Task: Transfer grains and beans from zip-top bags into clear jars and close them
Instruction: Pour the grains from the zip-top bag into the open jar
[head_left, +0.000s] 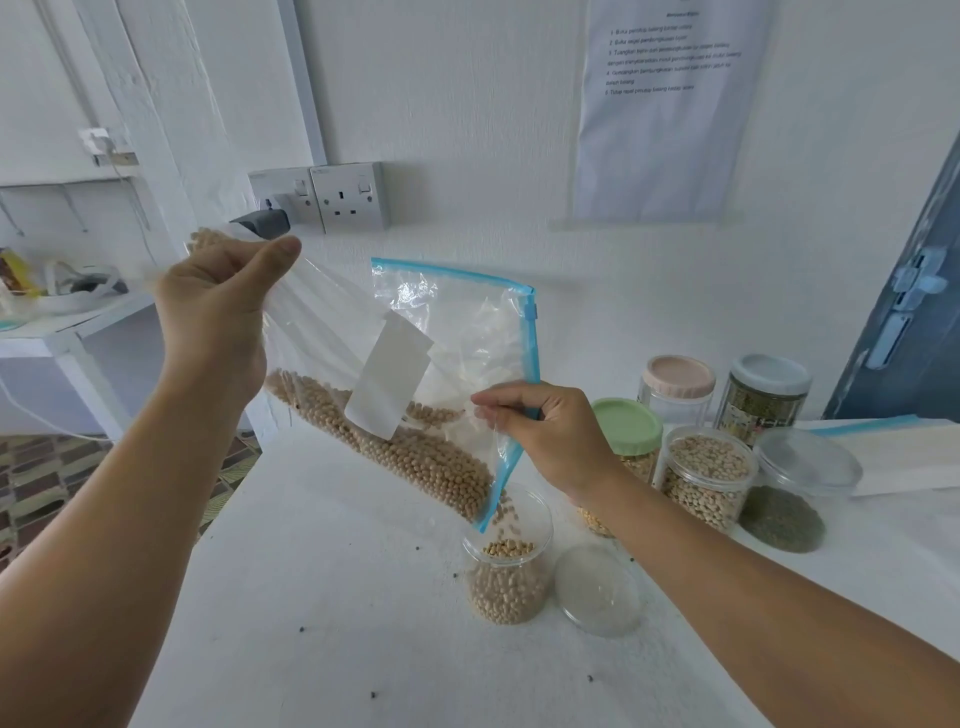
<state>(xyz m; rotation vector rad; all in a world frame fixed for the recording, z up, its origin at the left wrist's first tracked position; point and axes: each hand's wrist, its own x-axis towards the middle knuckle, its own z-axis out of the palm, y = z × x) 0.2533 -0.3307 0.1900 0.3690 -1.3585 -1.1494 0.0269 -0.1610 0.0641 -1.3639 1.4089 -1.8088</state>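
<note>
White worktop runs along a white wall and bears an open clear jar partly filled with pale beans, its lid just beside it. Above it, the left hand grips the raised bottom of a tilted zip-top bag. The right hand pinches the blue zip edge, whose lower corner points into the jar as beans fall.

wall notice text blurred, door cut off, yellow-grain jar half hidden
</note>
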